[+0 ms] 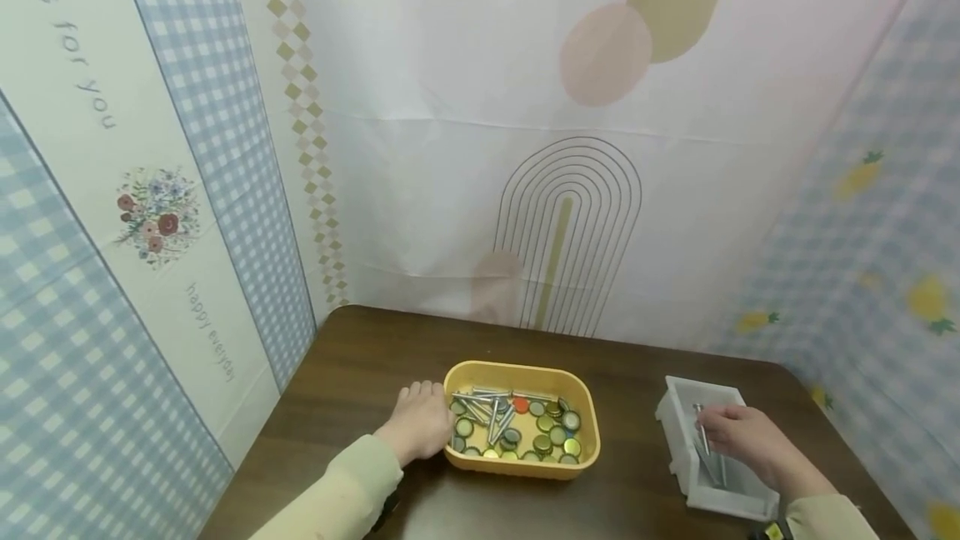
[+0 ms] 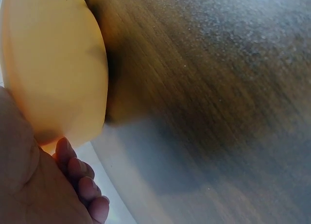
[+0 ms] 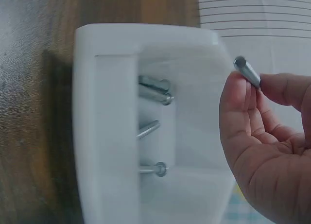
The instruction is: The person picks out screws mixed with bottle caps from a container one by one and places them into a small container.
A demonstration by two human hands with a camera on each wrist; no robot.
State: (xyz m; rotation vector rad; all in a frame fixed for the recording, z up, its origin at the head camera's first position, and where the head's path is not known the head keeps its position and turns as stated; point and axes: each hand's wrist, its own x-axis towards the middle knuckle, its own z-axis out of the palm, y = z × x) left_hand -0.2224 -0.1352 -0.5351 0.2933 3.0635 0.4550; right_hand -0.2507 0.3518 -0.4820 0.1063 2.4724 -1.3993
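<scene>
**One rod (image 3: pixel 248 72) pinched above one bin (image 1: pixel 678 436)**

Two hands of yours are at work. Your right hand (image 1: pixel 750 444) grasps the single rod between thumb and forefinger, with the other fingers bent inward behind. You hold it near one end, I think so that the rest of it stays free of your fingers over the bin's mouth. The bin lies at 3 o'clock from the tray (image 1: pixel 517 467), perhaps placed there because your right arm comes to it easily.

Your left hand (image 1: pixel 423 419) is against the tray at 9 o'clock. Its fingers are loosely bent beside the wall, but the thumb is not clear, so I cannot tell if they truly grasp the edge. Probably this hand is there so that the tray does not slide on the table (image 1: pixel 367 357).

Now the count. One tray, one bin, one rod in your pinch. In the bin, at least four rods (image 3: pixel 155 95) are visible; its wall may hide more. Inside the tray, about seven or eight loose rods (image 1: pixel 492 422) lie crossed, from 10 o'clock toward the middle; the overlap prevents an exact number. Roughly twenty caps (image 1: pixel 544 422) are spread there, mostly between 2 and 6 o'clock, and exactly one orange cap (image 1: pixel 521 404) shows near 12 o'clock.
</scene>
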